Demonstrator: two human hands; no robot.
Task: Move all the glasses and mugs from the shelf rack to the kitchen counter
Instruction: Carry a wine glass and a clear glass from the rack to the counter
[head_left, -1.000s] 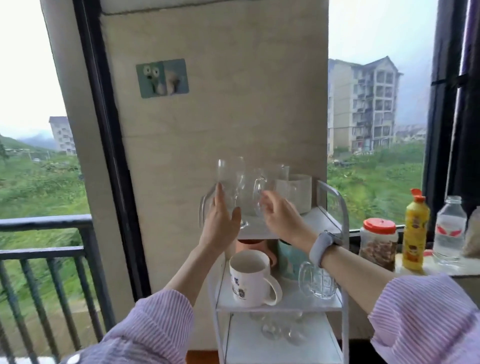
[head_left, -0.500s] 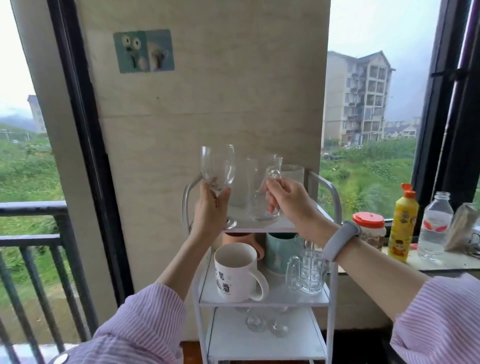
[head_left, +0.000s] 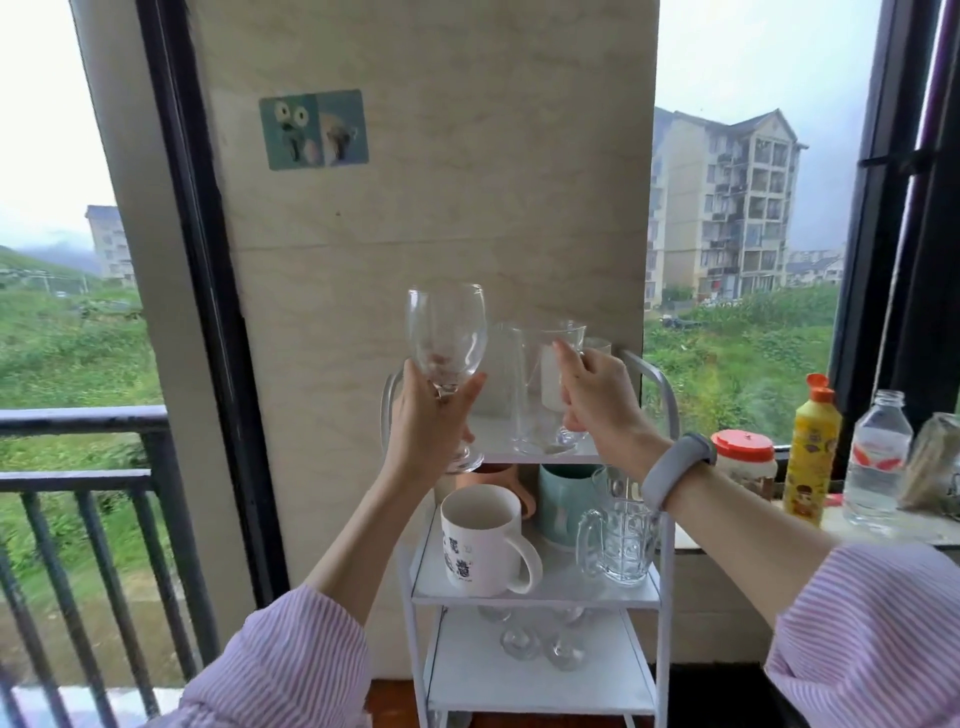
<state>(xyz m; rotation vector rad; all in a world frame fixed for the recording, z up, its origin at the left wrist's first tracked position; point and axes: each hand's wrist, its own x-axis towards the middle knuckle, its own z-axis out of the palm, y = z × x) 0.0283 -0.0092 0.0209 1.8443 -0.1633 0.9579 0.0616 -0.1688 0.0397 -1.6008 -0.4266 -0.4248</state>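
Note:
My left hand (head_left: 428, 421) grips a clear wine glass (head_left: 447, 338) by its stem, holding it upright just above the top shelf of the white rack (head_left: 535, 595). My right hand (head_left: 597, 400) holds the handle of a tall clear glass mug (head_left: 543, 387) whose base is at the top shelf. A frosted glass (head_left: 597, 345) stands behind it. On the middle shelf are a white mug (head_left: 483, 540), a mint green mug (head_left: 563, 501), a pink mug (head_left: 493, 475) and a clear dimpled mug (head_left: 618, 535). Several small glasses (head_left: 537, 642) sit on the bottom shelf.
A ledge (head_left: 883, 532) to the right of the rack carries a red-lidded jar (head_left: 743, 457), a yellow bottle (head_left: 813, 452) and a clear water bottle (head_left: 878, 457). A beige wall panel stands behind the rack, and a dark balcony railing (head_left: 78, 478) is at the left.
My left hand has lifted the wine glass higher off the top shelf. My right hand has closed on the tall glass mug's handle. The view has shifted slightly.

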